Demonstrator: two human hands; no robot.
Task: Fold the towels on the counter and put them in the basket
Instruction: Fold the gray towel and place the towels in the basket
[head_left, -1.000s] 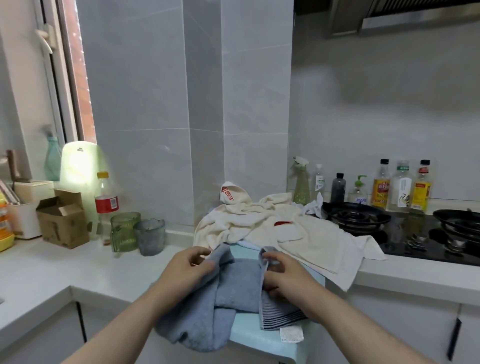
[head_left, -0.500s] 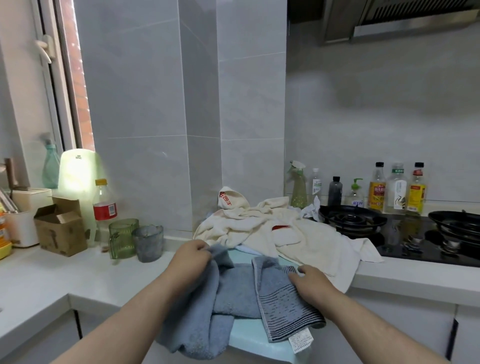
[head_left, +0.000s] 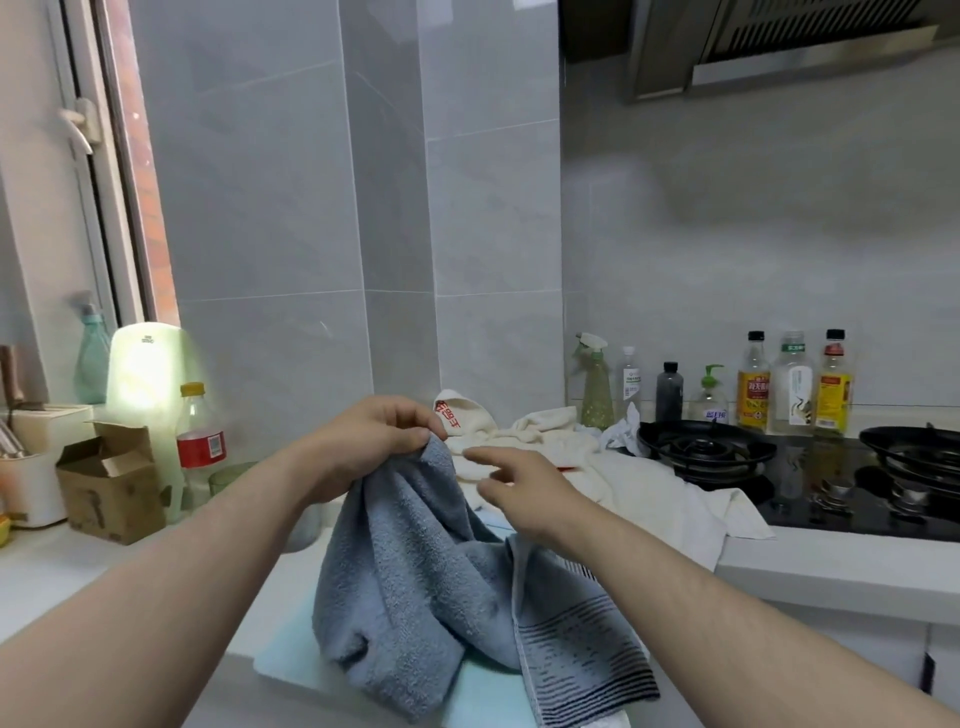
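A grey-blue towel (head_left: 415, 582) with a dark striped end hangs from my left hand (head_left: 371, 441), which pinches one corner and holds it raised above the counter. The towel's lower part lies on a light blue surface (head_left: 483, 691) at the counter's front edge. My right hand (head_left: 519, 480) hovers just right of the lifted corner with its fingers spread and holds nothing. Behind both hands a heap of cream towels (head_left: 597, 467) with red print lies crumpled on the counter. I see no basket.
A gas stove (head_left: 779, 467) with black burners sits on the right, with several bottles (head_left: 795, 384) along the wall behind it. On the left stand a cardboard box (head_left: 111, 483), a red-labelled bottle (head_left: 200, 441) and a white container (head_left: 31, 462) by the window.
My left hand has lifted the grey-blue towel's corner up off the surface. My right hand has let go of the striped end and risen toward the lifted corner.
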